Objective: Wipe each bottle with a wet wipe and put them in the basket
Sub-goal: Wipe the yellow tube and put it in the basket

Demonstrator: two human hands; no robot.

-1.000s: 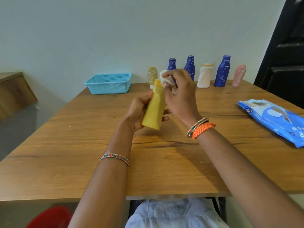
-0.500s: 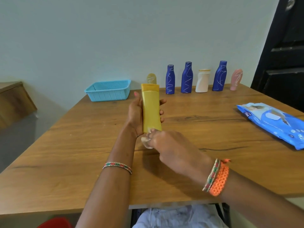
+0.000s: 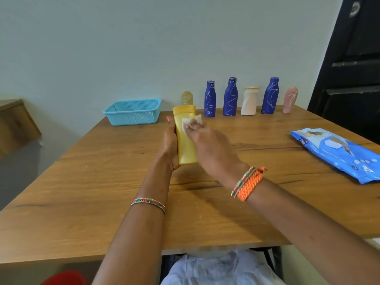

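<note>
Basket (image 3: 133,112) left — bottles (image 3: 230,99) right

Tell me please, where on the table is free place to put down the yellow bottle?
Bare wood lies between the blue basket and the near table edge, left of the left hand. More lies between the right hand and the wipes pack. The back edge is crowded with standing bottles.

Blue wet-wipe pack (image 3: 337,153), right side of table: small white lettering at its near-left corner, apparently "mee", partly blurred; the other print on the pack is too small to read. Bottles in the far row carry only white scribble lines, no legible labels.
</note>
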